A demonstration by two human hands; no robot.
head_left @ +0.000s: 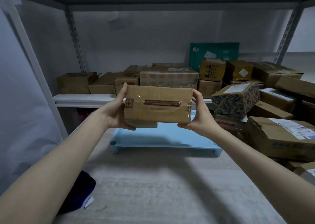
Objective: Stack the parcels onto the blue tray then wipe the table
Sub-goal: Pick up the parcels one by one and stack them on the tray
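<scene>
I hold a brown taped cardboard parcel point(157, 104) in the air above the light blue tray point(163, 141). My left hand point(117, 110) grips its left end, thumb on top and fingers under. My right hand point(197, 114) grips its right end the same way. The tray lies on the pale table point(153, 186), and nothing shows on the part of it that I can see; the parcel hides its far half. A pile of parcels point(279, 131) stands at the table's right, among them a blue-patterned box point(236, 101).
A dark blue cloth point(80, 193) with a white tag lies at the table's left edge. A white shelf point(85, 97) behind the tray carries several more cardboard boxes point(168, 77) and a green envelope point(214, 52). Metal rack posts rise at both sides.
</scene>
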